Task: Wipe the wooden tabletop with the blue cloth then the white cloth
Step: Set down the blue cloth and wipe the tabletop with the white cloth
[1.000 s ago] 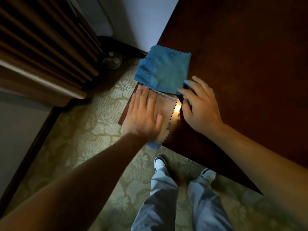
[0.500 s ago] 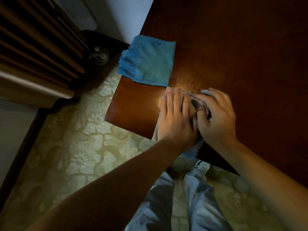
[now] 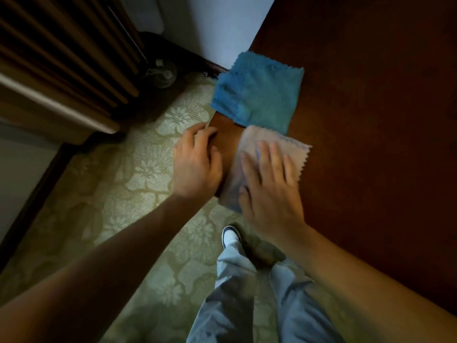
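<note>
Pressing flat-fingered, right hand (image 3: 268,191) covers white cloth (image 3: 257,147); left hand (image 3: 195,164) relaxed; no writing legible.

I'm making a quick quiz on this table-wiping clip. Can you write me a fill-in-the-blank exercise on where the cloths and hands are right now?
1. The right hand lies flat on the ____ cloth.
2. The blue cloth lies at the table's corner, touched by ____ hand.
3. The left hand rests at the ____ of the wooden tabletop, off both cloths.
4. Below the table edge, the floor is covered by a floral ____.

Missing words: white; neither; edge; carpet
</note>
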`<act>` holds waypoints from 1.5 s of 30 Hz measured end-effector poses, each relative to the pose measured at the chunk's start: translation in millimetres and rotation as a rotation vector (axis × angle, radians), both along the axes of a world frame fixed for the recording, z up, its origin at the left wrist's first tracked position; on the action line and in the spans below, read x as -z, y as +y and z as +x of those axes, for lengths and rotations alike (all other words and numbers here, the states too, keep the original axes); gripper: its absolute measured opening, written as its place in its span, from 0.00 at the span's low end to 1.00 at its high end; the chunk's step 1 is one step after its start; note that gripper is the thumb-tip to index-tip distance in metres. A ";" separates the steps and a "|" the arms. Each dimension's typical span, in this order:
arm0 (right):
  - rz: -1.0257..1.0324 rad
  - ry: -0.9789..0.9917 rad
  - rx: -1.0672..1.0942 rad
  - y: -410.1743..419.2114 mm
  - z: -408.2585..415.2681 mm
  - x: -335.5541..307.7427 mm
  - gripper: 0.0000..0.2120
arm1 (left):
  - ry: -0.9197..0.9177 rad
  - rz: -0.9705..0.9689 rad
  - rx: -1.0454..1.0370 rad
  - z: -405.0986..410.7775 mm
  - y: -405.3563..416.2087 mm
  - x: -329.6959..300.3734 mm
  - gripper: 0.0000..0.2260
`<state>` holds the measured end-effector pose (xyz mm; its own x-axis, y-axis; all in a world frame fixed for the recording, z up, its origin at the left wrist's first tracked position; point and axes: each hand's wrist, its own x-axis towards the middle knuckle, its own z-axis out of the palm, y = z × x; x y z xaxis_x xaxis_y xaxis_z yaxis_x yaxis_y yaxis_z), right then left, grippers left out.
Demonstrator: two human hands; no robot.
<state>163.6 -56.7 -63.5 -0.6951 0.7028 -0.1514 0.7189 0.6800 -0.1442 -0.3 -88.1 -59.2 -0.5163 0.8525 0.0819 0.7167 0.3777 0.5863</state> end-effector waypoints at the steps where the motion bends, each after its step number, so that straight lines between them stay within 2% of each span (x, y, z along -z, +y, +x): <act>1: 0.010 0.005 -0.029 -2.3 -16.7 1.1 0.33 | -0.046 0.019 -0.015 -2.1 1.5 0.4 0.15; 5: 0.047 -0.021 -0.044 -9.9 -66.2 5.1 0.37 | -0.148 0.017 -0.095 -14.4 7.6 0.5 0.13; 10: -0.001 0.040 -0.034 -4.9 -52.2 2.6 0.32 | 0.006 0.017 0.040 -17.1 12.2 -4.4 0.14; 14: 0.006 0.031 -0.022 -0.9 0.8 -1.4 0.29 | 0.075 0.040 0.064 2.5 40.3 -12.3 0.17; 19: -0.017 -0.042 0.097 9.3 70.8 -14.9 0.29 | 0.224 -0.082 0.301 24.1 81.5 -15.1 0.19; 24: -0.058 -0.006 0.277 17.2 53.2 -14.1 0.32 | 0.259 -0.178 0.351 19.5 98.4 -0.7 0.22; 27: -0.021 -0.025 0.288 22.9 45.3 -3.6 0.34 | 0.288 -0.166 0.358 18.8 95.8 6.5 0.24; 32: 0.036 -0.012 0.162 71.3 48.4 6.9 0.33 | 0.310 -0.216 0.354 18.1 98.0 7.6 0.25; 38: 0.132 0.008 0.246 166.1 40.6 4.9 0.32 | 0.301 -0.188 0.350 19.7 95.2 6.5 0.25; 45: 0.152 0.021 0.237 180.5 37.1 7.3 0.33 | 0.309 -0.186 0.352 18.8 95.8 6.8 0.25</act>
